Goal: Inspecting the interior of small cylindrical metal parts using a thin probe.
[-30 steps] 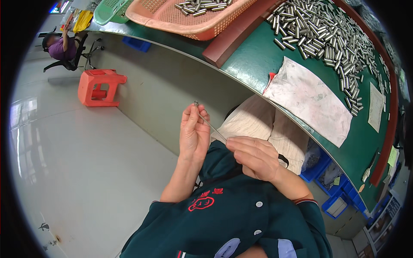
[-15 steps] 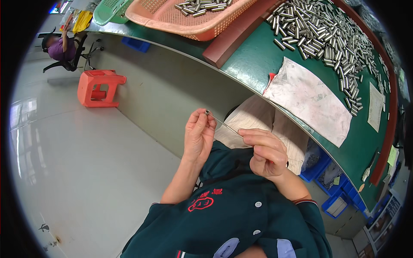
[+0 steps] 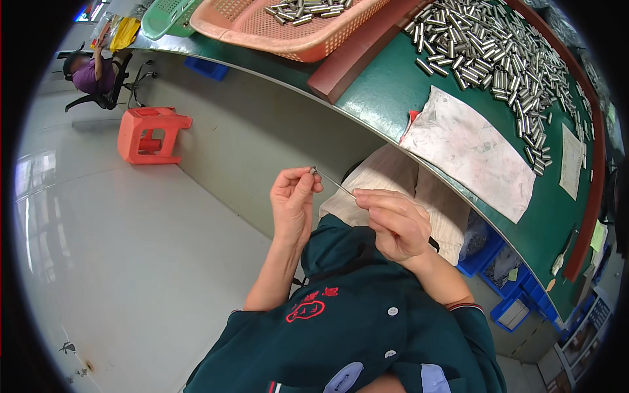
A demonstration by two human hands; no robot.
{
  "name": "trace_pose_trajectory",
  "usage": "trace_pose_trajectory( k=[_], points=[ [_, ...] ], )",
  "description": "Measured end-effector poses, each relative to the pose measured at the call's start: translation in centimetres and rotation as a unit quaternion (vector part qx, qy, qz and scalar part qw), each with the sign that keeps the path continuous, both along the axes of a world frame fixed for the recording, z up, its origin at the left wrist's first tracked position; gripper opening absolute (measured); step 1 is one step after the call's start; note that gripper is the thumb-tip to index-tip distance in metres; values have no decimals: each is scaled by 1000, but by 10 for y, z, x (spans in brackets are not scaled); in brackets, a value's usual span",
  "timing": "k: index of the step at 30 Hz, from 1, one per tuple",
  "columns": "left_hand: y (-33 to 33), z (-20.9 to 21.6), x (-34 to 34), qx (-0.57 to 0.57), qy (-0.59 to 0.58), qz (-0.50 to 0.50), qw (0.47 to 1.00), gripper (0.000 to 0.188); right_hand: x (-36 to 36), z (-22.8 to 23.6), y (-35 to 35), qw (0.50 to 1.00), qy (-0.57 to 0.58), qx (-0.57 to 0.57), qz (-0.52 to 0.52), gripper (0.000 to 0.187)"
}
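1. Right hand (image 3: 401, 226): fingers are closed around a thin rod (image 3: 336, 185), near its end. My guess is that holding it there leaves most of the shaft free and gives better aim.
2. Left hand (image 3: 291, 206): thumb and fingertips pinch a small metal piece (image 3: 314, 171) at the rod's far tip. Can't tell if the rod goes into it or just touches; too tiny. Pinching it by the sides probably leaves its end facing the rod.
3. Both sit out in front of the dark green shirt (image 3: 367, 308), short of the table edge, likely so the arms can stay bent and low.
4. On the green table (image 3: 383, 98), a smudged white cloth (image 3: 468, 154) lies along the near edge, maybe as a clean-ish landing spot.
5. Past it is a big heap of metal cylinders (image 3: 491, 62). The reddish-brown bar (image 3: 363, 56) beside it looks like a fence to stop rolling.
6. Across that bar, a salmon basket (image 3: 282, 44) holds more cylinders, presumably to keep them separate.
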State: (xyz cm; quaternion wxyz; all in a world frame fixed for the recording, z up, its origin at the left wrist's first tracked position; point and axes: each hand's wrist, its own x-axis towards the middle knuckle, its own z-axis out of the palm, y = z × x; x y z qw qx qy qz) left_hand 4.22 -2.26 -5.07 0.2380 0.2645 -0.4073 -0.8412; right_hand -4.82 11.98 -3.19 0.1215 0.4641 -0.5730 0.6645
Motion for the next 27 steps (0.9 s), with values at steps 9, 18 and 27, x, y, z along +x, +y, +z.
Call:
trace_pose_trajectory(
  k=[9,18,27],
  points=[
    [-4,3,-1,-1,-61,77,995,8,2,19,9,993,50,74,74,29],
    [-1,4,-1,87,0,7,996,10,-1,9,7,1000,-5,10,15,25],
    [1,3,0,67,-2,-6,998,10,0,8,3,1000,-17,3,3,20]
  ],
)
